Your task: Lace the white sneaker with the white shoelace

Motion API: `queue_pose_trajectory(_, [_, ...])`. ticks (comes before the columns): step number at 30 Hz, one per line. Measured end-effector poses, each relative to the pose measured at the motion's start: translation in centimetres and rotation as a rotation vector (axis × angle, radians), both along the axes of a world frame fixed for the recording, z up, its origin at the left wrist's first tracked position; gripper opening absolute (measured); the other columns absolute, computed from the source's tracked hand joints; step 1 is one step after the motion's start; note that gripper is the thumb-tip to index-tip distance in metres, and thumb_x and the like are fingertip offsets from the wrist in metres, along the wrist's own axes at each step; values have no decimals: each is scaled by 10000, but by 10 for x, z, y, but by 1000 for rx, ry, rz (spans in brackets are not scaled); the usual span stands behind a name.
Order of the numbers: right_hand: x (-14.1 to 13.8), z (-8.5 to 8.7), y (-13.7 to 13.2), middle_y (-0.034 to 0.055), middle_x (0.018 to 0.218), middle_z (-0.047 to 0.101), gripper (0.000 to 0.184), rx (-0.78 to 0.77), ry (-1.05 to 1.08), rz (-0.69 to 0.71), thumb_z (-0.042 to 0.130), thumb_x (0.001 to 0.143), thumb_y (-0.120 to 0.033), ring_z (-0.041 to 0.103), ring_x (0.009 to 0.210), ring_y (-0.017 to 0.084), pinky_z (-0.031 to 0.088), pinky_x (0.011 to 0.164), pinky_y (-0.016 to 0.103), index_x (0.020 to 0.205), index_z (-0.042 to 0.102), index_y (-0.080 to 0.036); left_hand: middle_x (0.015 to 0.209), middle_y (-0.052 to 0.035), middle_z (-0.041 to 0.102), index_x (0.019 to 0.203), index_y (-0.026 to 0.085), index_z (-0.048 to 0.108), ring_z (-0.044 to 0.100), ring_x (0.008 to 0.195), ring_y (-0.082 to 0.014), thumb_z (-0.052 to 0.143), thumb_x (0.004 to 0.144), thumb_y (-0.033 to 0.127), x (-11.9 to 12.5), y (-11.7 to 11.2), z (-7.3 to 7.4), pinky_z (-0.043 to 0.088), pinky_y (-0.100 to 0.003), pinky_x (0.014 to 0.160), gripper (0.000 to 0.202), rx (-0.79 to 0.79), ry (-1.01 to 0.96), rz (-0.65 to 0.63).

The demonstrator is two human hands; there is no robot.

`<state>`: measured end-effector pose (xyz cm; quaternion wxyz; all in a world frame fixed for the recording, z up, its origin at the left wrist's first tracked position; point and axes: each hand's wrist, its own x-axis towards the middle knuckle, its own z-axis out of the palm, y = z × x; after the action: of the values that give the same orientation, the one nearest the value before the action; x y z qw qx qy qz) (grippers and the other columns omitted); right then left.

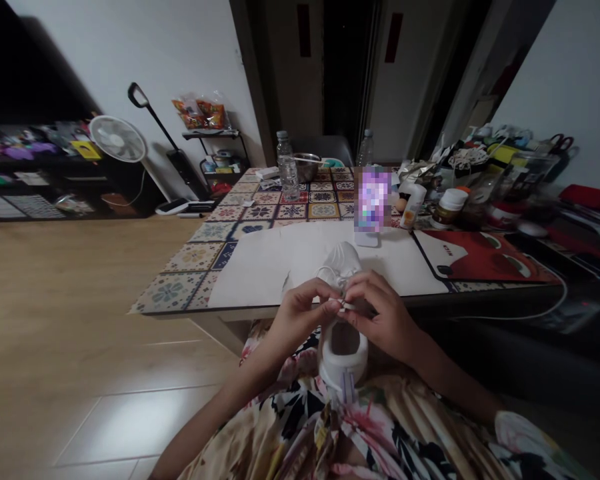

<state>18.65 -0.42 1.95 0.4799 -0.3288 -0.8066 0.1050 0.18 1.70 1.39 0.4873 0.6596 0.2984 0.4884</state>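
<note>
While a mosaic-tiled surface (pixel 193 257) carrying a white paper sheet (pixel 260 267) spreads just ahead of the left hand (pixel 300 317) and right hand (pixel 380 313), a white sneaker (pixel 344 363) sits between them, toe reaching over the sheet, heel opening below them. Both hands are closed, fingertips pinching its white lace (pixel 347 305) together.

A cream garment (pixel 420 427) printed with pink and black flowers (pixel 363 427).

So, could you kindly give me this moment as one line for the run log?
left hand: pinches white shoelace | right hand: pinches white shoelace | white sneaker: toe over white sheet
</note>
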Motion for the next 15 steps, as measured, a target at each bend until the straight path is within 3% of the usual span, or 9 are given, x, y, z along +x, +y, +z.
queue_pose_trajectory(3, [-3,1,-2,51,963,659,102,246,-112,-58,613,907,-183,603,930,207,473,826,360,987,619,-245,713,-29,632,714,154,695,559,697,-156,751,730,528,-1,0,2,434,-276,704,378,-95,18,-50])
queue_pose_trajectory(6, [-2,4,-4,30,936,698,146,360,-173,-46,583,920,-127,620,893,183,455,810,347,984,635,-249,707,-27,631,697,153,700,564,707,-158,764,719,518,-2,3,2,432,-277,720,371,-115,34,-82])
queue_pose_trajectory(10, [2,9,-5,5,857,717,86,299,-65,34,605,922,-187,625,878,189,439,827,374,887,646,-254,706,-28,632,689,153,702,561,693,-155,753,747,459,-4,14,-6,434,-270,702,315,-68,41,-87])
queue_pose_trajectory(15, [3,13,-8,-5,773,712,151,193,-43,206,597,945,-273,628,803,173,397,833,389,804,614,-225,710,-33,640,683,159,695,575,704,-158,700,800,316,-2,26,-15,430,-266,708,196,80,111,75])
